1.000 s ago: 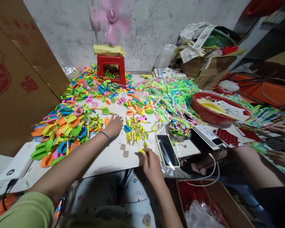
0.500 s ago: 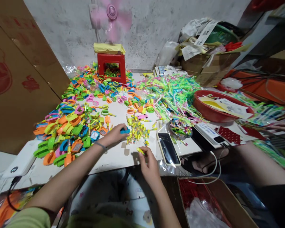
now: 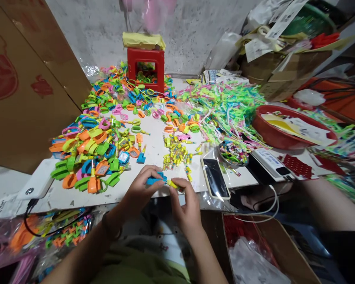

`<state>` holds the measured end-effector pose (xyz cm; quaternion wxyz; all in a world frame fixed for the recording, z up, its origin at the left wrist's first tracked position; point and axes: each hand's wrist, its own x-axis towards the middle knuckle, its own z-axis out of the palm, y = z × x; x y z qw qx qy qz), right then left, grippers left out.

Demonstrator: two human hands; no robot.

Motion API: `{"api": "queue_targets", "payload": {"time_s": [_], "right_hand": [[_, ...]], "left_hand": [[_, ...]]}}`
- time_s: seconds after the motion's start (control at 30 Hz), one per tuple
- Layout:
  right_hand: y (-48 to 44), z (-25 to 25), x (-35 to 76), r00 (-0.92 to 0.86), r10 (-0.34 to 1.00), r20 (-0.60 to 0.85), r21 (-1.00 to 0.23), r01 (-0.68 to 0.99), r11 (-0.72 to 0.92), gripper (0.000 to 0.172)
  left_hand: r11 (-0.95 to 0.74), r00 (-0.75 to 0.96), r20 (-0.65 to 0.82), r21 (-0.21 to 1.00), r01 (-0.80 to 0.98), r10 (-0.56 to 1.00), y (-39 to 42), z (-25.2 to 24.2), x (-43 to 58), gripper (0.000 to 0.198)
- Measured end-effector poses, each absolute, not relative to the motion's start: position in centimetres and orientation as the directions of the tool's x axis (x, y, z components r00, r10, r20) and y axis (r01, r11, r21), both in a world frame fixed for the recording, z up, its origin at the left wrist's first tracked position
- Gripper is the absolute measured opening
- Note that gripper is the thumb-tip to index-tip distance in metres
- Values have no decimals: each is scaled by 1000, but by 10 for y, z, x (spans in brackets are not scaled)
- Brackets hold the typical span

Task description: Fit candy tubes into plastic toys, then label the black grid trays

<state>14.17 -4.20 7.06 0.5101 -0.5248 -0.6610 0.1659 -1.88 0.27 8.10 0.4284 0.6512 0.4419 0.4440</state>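
A blue plastic toy watch (image 3: 154,178) is pinched in my left hand (image 3: 146,185), low over the table's front edge. My right hand (image 3: 185,199) grips a small yellow tube (image 3: 172,184) between thumb and fingertips. The tube's end meets the end of the blue watch; whether it is inserted I cannot tell. Just beyond my hands lies a pile of similar yellow tubes (image 3: 177,152). A large heap of coloured toy watches (image 3: 97,146) spreads to the left, some with yellow tubes attached. One blue piece (image 3: 141,156) lies just beyond my left hand.
A phone (image 3: 215,177) and a bowl of small beads (image 3: 233,153) are right of the tubes. A red stool (image 3: 146,85) stands at the back. Green strips (image 3: 227,102) and a red basin (image 3: 264,136) fill the right side. Another person's arm (image 3: 328,201) reaches in there.
Both hands have come together near the table's front edge, bringing the blue watch and yellow tube end to end. A blue piece now lies beyond my left hand. The view has tilted down.
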Motion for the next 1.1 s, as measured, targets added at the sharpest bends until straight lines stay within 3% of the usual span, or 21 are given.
{"api": "queue_targets", "payload": {"time_s": [0.17,0.3,0.47,0.6,0.7,0.83,0.97,1.03,1.1], "right_hand": [[-45,70,136,78,873,482,-750,552,364,13],[-48,75,135,28,880,473,-715,596,365,13],[-51,83,132,-94,870,484,-451,825,341,14],[-52,76,129,-140,881,452,-285,913,292,18],[-48,66,126,-204,885,419,-240,915,325,19],[-34,58,135,-270,914,304,-269,896,354,12],[-11,47,172,-84,952,293,-265,950,165,32],[-3,38,192,12,965,264,-204,978,43,28],[0,27,206,15,973,232,-161,987,23,20]], "left_hand": [[-448,208,404,856,257,891,-5,87,-23,10],[-507,206,464,799,323,862,-10,89,-22,10],[-473,192,434,776,417,880,-17,90,-18,11],[-433,223,371,780,453,901,-20,82,-18,16],[-429,255,347,774,465,902,-19,71,-23,12],[-407,274,304,742,533,913,1,60,-37,10],[-370,188,337,637,676,923,45,69,-60,13],[-363,148,383,583,726,912,72,76,-70,16],[-348,125,406,541,765,905,97,80,-76,18]]}}
